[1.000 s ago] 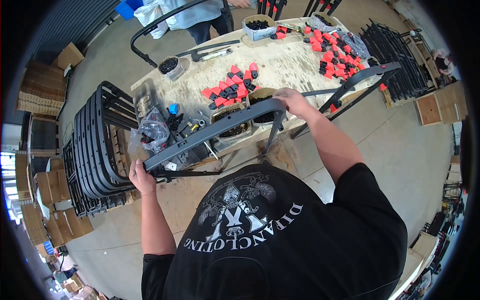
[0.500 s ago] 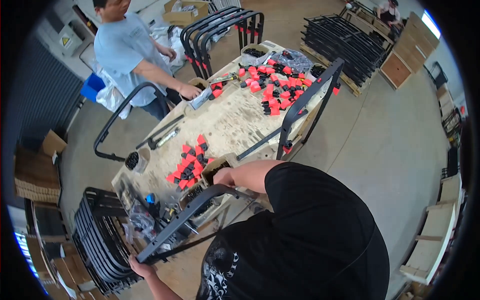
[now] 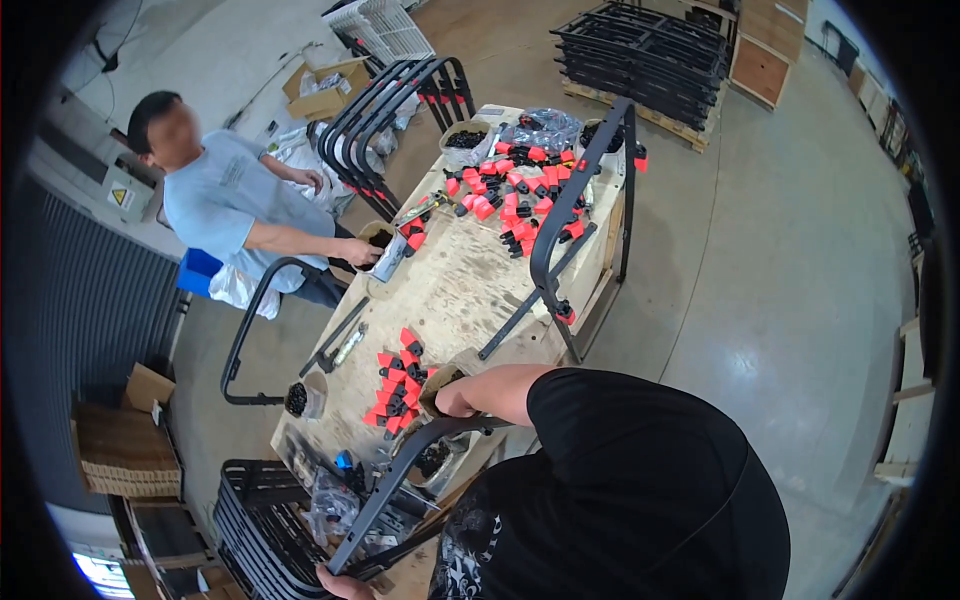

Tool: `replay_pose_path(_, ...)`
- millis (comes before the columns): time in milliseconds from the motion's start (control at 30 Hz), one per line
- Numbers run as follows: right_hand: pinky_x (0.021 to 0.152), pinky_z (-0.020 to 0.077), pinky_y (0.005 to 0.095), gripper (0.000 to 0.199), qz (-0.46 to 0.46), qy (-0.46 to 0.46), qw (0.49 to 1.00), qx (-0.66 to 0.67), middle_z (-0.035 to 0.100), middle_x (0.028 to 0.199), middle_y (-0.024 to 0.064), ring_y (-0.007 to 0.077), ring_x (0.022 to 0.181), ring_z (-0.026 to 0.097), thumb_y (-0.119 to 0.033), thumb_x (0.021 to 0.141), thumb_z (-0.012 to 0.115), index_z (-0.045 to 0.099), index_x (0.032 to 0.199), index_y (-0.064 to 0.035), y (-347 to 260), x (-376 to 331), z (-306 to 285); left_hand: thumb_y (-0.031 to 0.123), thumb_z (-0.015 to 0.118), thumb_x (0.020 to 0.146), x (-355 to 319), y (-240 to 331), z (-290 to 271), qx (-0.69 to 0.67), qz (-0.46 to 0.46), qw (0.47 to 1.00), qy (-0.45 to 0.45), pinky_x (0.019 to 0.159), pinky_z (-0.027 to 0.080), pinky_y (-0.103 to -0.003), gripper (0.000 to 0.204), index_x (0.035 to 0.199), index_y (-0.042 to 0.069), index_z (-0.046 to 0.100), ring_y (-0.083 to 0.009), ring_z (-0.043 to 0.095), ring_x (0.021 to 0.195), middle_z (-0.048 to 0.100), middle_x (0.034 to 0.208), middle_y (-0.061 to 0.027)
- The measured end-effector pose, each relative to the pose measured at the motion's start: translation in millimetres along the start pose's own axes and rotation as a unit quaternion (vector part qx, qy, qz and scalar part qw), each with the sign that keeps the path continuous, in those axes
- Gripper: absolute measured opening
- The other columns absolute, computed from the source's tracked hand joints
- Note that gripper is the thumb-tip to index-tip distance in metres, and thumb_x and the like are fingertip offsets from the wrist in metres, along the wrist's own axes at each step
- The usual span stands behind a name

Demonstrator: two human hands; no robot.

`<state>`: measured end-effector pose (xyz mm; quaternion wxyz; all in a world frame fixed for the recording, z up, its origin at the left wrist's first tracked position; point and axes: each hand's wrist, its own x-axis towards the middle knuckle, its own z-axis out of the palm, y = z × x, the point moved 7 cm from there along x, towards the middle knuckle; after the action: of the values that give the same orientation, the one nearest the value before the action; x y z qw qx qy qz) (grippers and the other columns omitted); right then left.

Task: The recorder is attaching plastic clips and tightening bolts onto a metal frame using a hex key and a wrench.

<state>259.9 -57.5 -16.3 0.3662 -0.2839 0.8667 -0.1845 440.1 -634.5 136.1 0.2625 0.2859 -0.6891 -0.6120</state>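
Observation:
My left hand (image 3: 345,584) grips the lower end of a bent black metal tube frame (image 3: 385,487). The frame slants up across the near edge of the table. My right hand (image 3: 455,400) reaches into an open container (image 3: 430,388), and its fingers are hidden inside. Just left of that container lies a cluster of red-and-black plastic pieces (image 3: 393,388). Partly behind the tube, a second tub holds small black parts (image 3: 432,458). Close to my left hand, clear plastic bags (image 3: 332,505) lie on the table corner.
Across the wooden table (image 3: 410,310), a co-worker in a light blue shirt (image 3: 250,195) has a hand in a bin. A second black frame (image 3: 550,240) stands at the right edge, beside a large red-and-black pile (image 3: 520,195). Stacked frames (image 3: 255,520) stand near left.
The whole view has shifted, so the table sits lower and further right. My left hand keeps hold of the tube frame, and my right hand stays in the container.

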Motion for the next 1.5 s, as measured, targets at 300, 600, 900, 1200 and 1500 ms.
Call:
replay_pose_path(300, 0.066, 0.0549, 0.0282, 0.013, -0.028, 0.176, 0.804, 0.567, 0.070, 0.080, 0.0086, 0.0141, 0.078, 0.068, -0.007, 0.078, 0.072, 0.074, 0.091, -0.0049, 34.7, -84.8, -26.9, 0.023, 0.049, 0.106, -24.9, 30.7, 41.2, 0.288, 0.262, 0.921, 0.001, 0.093, 0.047, -0.035, 0.036, 0.123, -0.005, 0.064, -0.0291, 0.063, 0.106, 0.067, 0.118, -0.0188)
replay_pose_path(600, 0.050, 0.0400, 0.0267, 0.012, -0.115, 0.205, 0.399, 0.886, 0.062, 0.077, 0.0028, 0.0129, 0.064, 0.055, -0.017, 0.094, 0.063, 0.064, 0.087, -0.0068, -14.3, -246.4, 18.0, 0.023, 0.060, 0.099, -150.4, -41.9, 192.8, 0.154, 0.185, 0.888, -0.391, 0.068, 0.045, -0.029, 0.022, 0.097, 0.001, 0.062, -0.0175, 0.057, 0.073, 0.060, 0.084, -0.0071)
replay_pose_path(900, 0.040, 0.0278, 0.0310, 0.041, 0.139, 0.360, 0.492, 0.781, 0.039, 0.059, 0.0003, 0.0130, 0.046, 0.034, -0.040, 0.098, 0.064, 0.050, 0.072, -0.0107, -64.5, -280.6, 168.8, 0.021, 0.066, 0.084, -194.8, -20.0, 298.1, 0.361, 0.344, 0.742, -0.448, 0.099, 0.047, -0.046, 0.034, 0.110, -0.001, 0.066, -0.0373, 0.061, 0.112, 0.066, 0.114, -0.0237)
replay_pose_path(1200, 0.092, 0.0530, 0.0474, 0.043, 0.682, 0.227, 0.519, 0.462, 0.069, 0.118, 0.0247, 0.0398, 0.107, 0.067, -0.034, 0.087, 0.060, 0.072, 0.113, -0.0026, -119.0, -458.6, 574.2, 0.029, 0.069, 0.078, -222.3, 0.5, 338.5, 0.592, 0.363, 0.571, -0.438, 0.112, 0.038, -0.044, 0.056, 0.128, 0.007, 0.063, -0.0355, 0.051, 0.131, 0.058, 0.137, -0.0210)
replay_pose_path(1500, 0.100, 0.0503, 0.0419, 0.041, 0.703, 0.050, 0.530, 0.471, 0.066, 0.128, 0.0209, 0.0315, 0.124, 0.062, -0.027, 0.086, 0.058, 0.073, 0.117, -0.0046, -201.7, -494.6, 710.0, 0.024, 0.069, 0.081, -197.1, -84.1, 385.6, 0.604, 0.311, 0.534, -0.504, 0.104, 0.048, -0.040, 0.044, 0.121, 0.009, 0.068, -0.0333, 0.061, 0.123, 0.065, 0.129, -0.0187)
